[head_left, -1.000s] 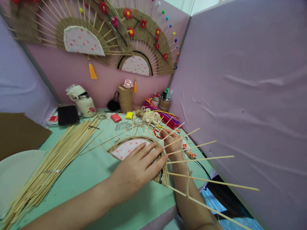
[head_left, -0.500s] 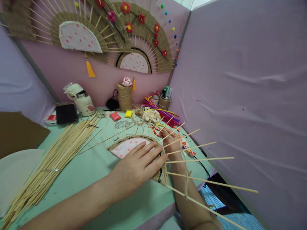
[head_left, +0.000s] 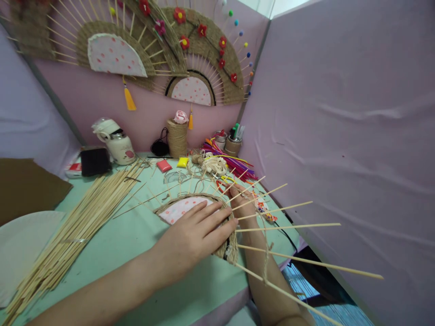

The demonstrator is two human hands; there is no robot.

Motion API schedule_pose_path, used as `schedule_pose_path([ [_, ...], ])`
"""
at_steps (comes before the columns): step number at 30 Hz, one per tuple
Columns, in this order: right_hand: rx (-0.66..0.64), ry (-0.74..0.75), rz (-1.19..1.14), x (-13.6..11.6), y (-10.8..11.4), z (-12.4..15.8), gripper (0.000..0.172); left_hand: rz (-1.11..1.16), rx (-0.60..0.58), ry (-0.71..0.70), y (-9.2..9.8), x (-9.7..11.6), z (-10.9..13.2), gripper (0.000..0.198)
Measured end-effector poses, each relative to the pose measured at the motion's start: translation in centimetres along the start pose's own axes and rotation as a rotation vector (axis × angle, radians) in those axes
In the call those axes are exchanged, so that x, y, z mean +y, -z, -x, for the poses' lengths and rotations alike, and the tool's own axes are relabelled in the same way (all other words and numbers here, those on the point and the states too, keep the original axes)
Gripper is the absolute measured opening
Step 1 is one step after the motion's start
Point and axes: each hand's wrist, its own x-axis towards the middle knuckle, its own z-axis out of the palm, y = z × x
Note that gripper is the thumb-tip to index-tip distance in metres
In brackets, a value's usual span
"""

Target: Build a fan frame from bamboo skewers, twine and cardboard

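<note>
A half-round fan (head_left: 180,208) of thin sticks has a white, red-dotted centre and a woven twine border. My left hand (head_left: 200,231) lies across its face with straightened fingers and steadies it; my left thumb is hidden. Bare sticks (head_left: 288,225) fan out to the right, past the table's edge. Behind them, my right hand (head_left: 243,201) is closed, thumb and fingertips pinched together near the border, on what looks like jute twine. A length of this twine (head_left: 266,262) hangs by my right forearm and crosses the lowest stick. The sticks partly cover the right fingers.
A bundle of thin sticks (head_left: 78,226) lies on the left. At the back stand a bottle (head_left: 120,147), a twine spool (head_left: 177,138) and pen holders (head_left: 233,146). Scissors (head_left: 221,185) and coloured pipe cleaners (head_left: 234,165) lie beyond the fan. Finished fans (head_left: 115,54) hang on the wall.
The fan's right-hand sticks reach slightly farther right in the view. My right hand has shifted very little, and my left hand stays in place on the fan.
</note>
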Motion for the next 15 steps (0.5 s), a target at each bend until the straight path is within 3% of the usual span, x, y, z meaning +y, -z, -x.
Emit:
schedule_pose_path([
  [11, 0.053, -0.063, -0.029, -0.5, -0.6, 0.0, 0.036, -0.012, 0.091, -0.040, 0.4, 1.0, -0.2, 0.043],
  [15, -0.014, -0.110, 0.064, -0.4, -0.5, -0.1, 0.037, 0.013, 0.082, -0.062, 1.1, 1.9, -0.2, 0.045],
])
